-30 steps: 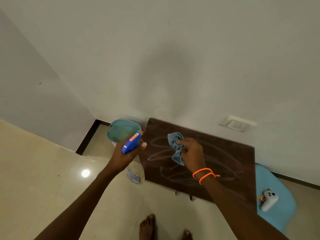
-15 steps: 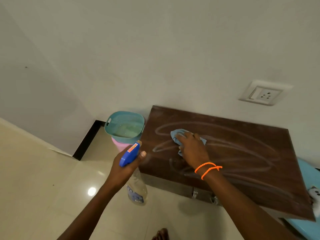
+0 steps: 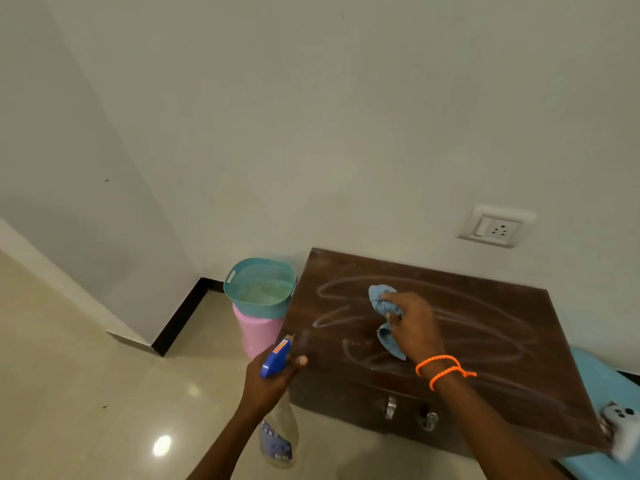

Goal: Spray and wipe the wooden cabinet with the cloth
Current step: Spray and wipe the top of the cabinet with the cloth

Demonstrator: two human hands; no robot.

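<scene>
A low dark wooden cabinet (image 3: 485, 327) stands against the white wall, its top marked with pale curved wipe streaks. My right hand (image 3: 414, 327), with orange bands on the wrist, grips a bunched blue cloth (image 3: 382, 299) pressed on the cabinet top left of centre. My left hand (image 3: 268, 379) holds a clear spray bottle (image 3: 278, 434) by its blue trigger head, just off the cabinet's front left corner, nozzle pointing toward the top. The bottle's neck is hidden by my hand.
A teal basket (image 3: 259, 289) sits on a pink bin (image 3: 258, 336) left of the cabinet. A wall socket (image 3: 497, 226) is above it. A light blue stool (image 3: 602, 386) with a white controller (image 3: 620, 420) stands at the right. Glossy tiled floor (image 3: 86, 393) spreads left.
The camera has come closer and lower to the cabinet. My right hand has slid the cloth slightly right and back on the top. My left hand stays by the front left corner with the bottle.
</scene>
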